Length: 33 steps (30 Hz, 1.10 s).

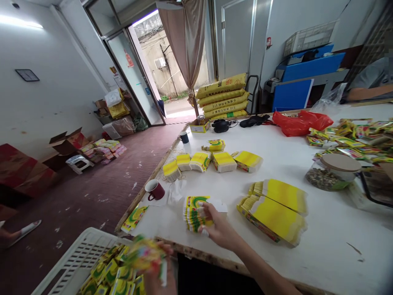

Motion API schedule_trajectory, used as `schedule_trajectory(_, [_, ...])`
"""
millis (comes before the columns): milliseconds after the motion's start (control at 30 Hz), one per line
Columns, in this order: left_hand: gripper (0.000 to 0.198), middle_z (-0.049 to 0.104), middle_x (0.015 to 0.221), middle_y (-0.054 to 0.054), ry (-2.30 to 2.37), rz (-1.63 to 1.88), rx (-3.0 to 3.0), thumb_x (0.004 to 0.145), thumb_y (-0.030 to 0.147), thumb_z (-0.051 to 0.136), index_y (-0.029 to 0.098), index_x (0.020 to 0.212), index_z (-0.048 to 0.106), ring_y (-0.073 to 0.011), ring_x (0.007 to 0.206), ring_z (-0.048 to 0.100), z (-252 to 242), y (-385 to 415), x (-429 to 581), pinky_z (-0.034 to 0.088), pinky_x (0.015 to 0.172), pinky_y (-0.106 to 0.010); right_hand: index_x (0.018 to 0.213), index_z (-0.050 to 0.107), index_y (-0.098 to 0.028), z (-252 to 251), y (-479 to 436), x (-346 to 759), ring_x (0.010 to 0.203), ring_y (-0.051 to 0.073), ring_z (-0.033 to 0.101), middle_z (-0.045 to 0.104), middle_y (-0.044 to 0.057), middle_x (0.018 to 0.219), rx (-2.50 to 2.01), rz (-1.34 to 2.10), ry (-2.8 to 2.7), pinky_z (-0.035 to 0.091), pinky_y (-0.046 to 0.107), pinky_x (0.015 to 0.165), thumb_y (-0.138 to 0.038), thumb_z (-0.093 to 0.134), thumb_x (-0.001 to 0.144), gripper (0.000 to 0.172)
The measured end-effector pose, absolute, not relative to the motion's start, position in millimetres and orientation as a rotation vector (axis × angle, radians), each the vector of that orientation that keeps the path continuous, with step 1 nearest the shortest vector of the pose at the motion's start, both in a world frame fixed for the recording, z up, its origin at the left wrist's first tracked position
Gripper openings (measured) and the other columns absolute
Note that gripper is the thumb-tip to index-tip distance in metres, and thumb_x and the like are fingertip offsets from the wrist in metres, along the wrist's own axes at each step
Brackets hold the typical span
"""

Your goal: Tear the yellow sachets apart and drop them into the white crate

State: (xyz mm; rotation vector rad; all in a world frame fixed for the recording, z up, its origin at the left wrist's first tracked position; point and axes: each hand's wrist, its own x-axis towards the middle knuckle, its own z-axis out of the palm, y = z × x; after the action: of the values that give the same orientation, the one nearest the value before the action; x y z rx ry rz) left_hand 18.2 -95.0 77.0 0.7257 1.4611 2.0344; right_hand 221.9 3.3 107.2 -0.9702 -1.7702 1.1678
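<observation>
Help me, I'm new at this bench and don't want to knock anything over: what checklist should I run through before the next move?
1. Right hand at the front stack, fingers spread: ok. Whether they touch it: cannot tell.
2. Left hand has a secure grip on the packet: cannot tell, both are blurred.
3. Basket close by the left hand: ok, with yellow packs already in it.
4. Red mug upright: ok.
5. Mug well away from the table edge: not ok, it stands near it.
</observation>
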Motion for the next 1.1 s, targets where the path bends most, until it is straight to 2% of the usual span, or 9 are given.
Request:
schedule_trajectory(67, [0.076,0.072,0.111,-0.007,1.311,2.209,0.484,0.074,0.091,0.041,0.026,0.104,0.065,-0.0260,0.102,0.070,67.0,-100.6,11.0,0.062,0.084,-0.038,0.126,0.056,-0.019,100.8,17.3,222.9,0.116,0.029,0.058,0.063,0.014,0.125,-1.286,0.899,-1.866,0.046,0.043,0.103,-0.022,0.065,0.087,0.040])
schedule_trajectory(167, [0.070,0.072,0.113,-0.011,1.338,2.102,0.358,0.066,0.087,0.059,0.024,0.096,0.064,-0.0312,0.105,0.070,53.2,-99.9,17.2,0.062,0.084,-0.044,0.111,0.066,-0.017,91.0,33.1,224.3,0.111,0.033,0.058,0.065,0.016,0.116,-1.611,0.659,-2.030,0.045,0.044,0.098,-0.015,0.066,0.085,0.027])
schedule_trajectory(233, [0.064,0.067,0.127,-0.015,1.514,1.872,0.631,0.074,0.074,0.066,0.023,0.112,0.064,-0.0333,0.116,0.066,46.8,-91.4,28.7,0.059,0.092,-0.046,0.106,0.067,-0.018,85.0,37.5,224.6,0.108,0.032,0.059,0.066,0.015,0.112,-1.647,0.651,-2.077,0.046,0.042,0.095,-0.008,0.066,0.082,0.026])
schedule_trajectory(333, [0.059,0.053,0.150,-0.017,1.721,1.547,1.292,0.086,0.056,0.064,0.020,0.132,0.058,-0.0337,0.139,0.050,43.8,-66.6,42.8,0.043,0.115,-0.052,0.103,0.067,-0.019,80.2,38.3,225.7,0.107,0.029,0.059,0.067,0.012,0.110,-1.625,0.653,-2.109,0.045,0.038,0.094,-0.005,0.063,0.082,0.026])
schedule_trajectory(400, [0.053,0.053,0.150,-0.017,1.789,1.355,1.636,0.087,0.049,0.065,0.019,0.130,0.061,-0.0345,0.142,0.046,43.4,-46.5,45.5,0.036,0.119,-0.056,0.106,0.066,-0.019,80.0,38.2,226.5,0.107,0.029,0.059,0.066,0.011,0.112,-1.627,0.645,-2.111,0.045,0.037,0.094,-0.005,0.064,0.081,0.029])
schedule_trajectory(533, [0.042,0.064,0.138,-0.016,1.838,1.149,1.872,0.088,0.043,0.064,0.020,0.123,0.068,-0.0357,0.132,0.057,37.0,-21.6,40.6,0.044,0.111,-0.061,0.112,0.064,-0.019,83.2,41.0,225.8,0.110,0.031,0.057,0.064,0.014,0.119,-1.651,0.631,-2.096,0.046,0.039,0.095,-0.005,0.068,0.078,0.037])
schedule_trajectory(867, [0.039,0.067,0.134,-0.015,1.786,1.198,1.756,0.086,0.044,0.066,0.021,0.117,0.070,-0.0329,0.131,0.059,33.9,-28.4,35.6,0.045,0.113,-0.057,0.098,0.057,-0.017,88.9,44.9,216.2,0.105,0.031,0.058,0.063,0.016,0.110,-1.581,0.748,-2.011,0.045,0.039,0.090,0.001,0.062,0.072,0.033])
schedule_trajectory(967, [0.049,0.068,0.131,-0.017,1.784,1.371,1.505,0.080,0.052,0.072,0.019,0.116,0.068,-0.0342,0.128,0.060,35.0,-28.7,30.9,0.045,0.112,-0.056,0.096,0.050,-0.021,88.5,40.3,218.7,0.096,0.025,0.061,0.064,0.008,0.102,-1.529,0.786,-1.943,0.046,0.033,0.082,0.000,0.057,0.072,0.032])
schedule_trajectory(1100, [0.073,0.066,0.130,-0.018,1.557,1.805,1.007,0.075,0.068,0.071,0.018,0.127,0.058,-0.0321,0.123,0.063,40.9,-34.0,35.9,0.054,0.102,-0.046,0.088,0.042,-0.025,93.3,24.9,219.4,0.065,0.015,0.053,0.051,-0.006,0.073,-1.323,1.010,-1.810,0.040,0.024,0.060,-0.002,0.054,0.070,0.031])
